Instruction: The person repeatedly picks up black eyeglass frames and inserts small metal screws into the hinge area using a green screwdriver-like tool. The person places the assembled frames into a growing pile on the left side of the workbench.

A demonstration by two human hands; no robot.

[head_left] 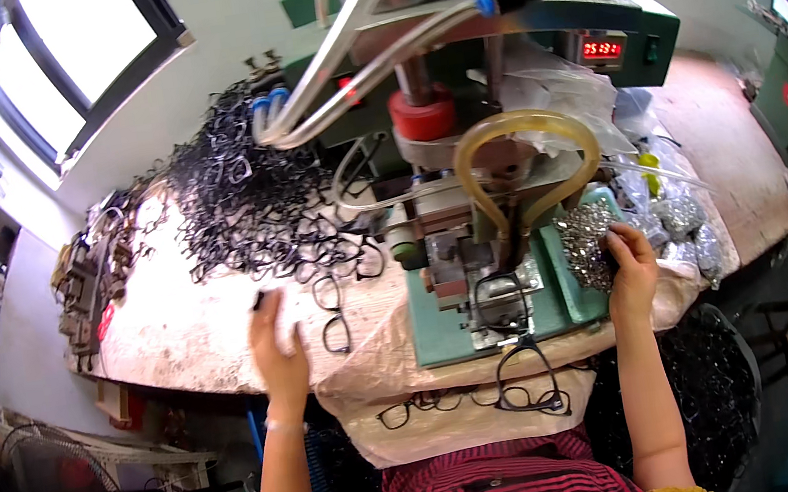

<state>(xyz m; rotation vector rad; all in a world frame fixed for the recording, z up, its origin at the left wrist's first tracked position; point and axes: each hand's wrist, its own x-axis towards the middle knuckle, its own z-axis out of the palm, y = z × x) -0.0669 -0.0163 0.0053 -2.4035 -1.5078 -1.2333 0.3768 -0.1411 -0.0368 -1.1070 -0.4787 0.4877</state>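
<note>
A green press machine (452, 87) stands at the back of the pale workbench (195, 334), with grey hoses arching out of its top and a yellowish tube looping down in front. To the left of it a big heap of black glasses frames (236, 198) spreads across the bench, thinning out toward the person into single frames. One frame front (501, 293) sits on the machine's green base plate (447, 334), right under the tool, its long axis running left to right; a few more frames (526, 394) lie on the cloth draped over the bench edge, nearest the person's lap. The left hand (277, 348) is out over the bench just beside the loose frames at the heap's near edge, fingers half curled; something small and dark shows at its fingertips, but whether it grips it I cannot tell. The right hand (630, 263) is well to the right of the frame on the plate, fingers closed into a pile of small shiny metal parts (587, 241) beside the base plate. The right hand is the nearer one to the seated frame.
</note>
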